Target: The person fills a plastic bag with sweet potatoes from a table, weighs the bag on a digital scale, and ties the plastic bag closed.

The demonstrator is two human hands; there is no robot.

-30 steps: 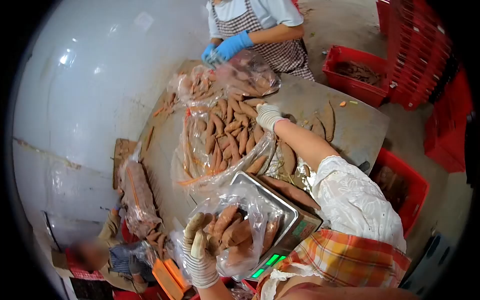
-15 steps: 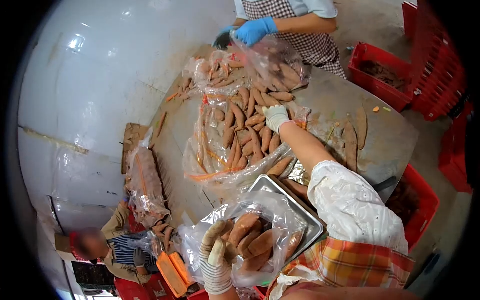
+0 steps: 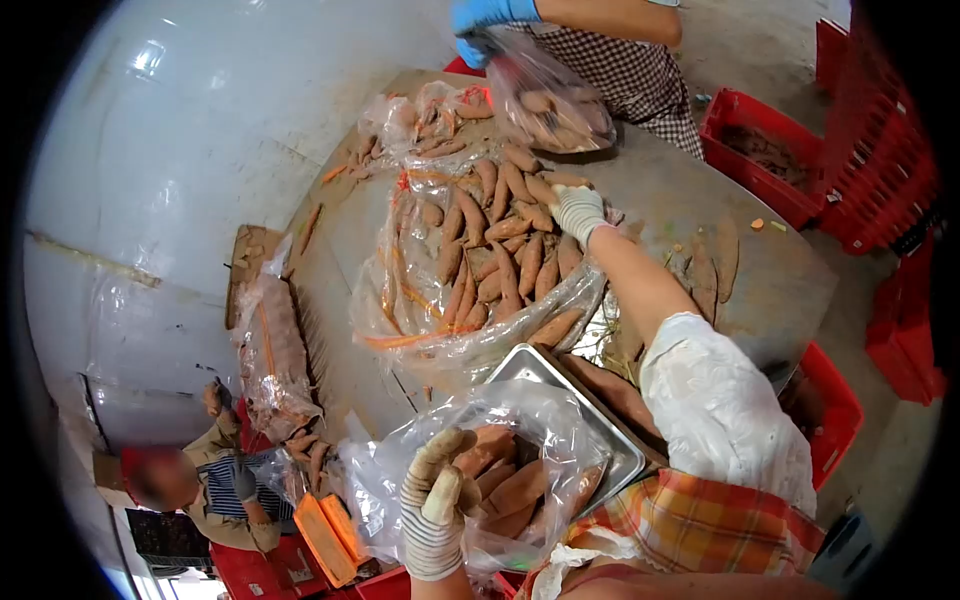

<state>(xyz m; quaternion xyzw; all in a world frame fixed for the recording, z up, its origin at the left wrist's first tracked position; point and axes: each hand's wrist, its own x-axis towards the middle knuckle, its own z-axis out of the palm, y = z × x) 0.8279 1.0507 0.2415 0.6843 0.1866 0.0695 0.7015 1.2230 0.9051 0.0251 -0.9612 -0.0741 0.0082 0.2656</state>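
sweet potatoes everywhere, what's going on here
One person's gloved left hand is at the mouth of an open bag with sweet potatoes in it, by a metal tray. The right hand is at the edge of a loose pile on the table. Across from them, a co-worker holds up another filled bag.

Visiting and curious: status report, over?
Left hand at bag of sweet potatoes, on metal tray. Right hand at loose pile. Crumpled plastic between.
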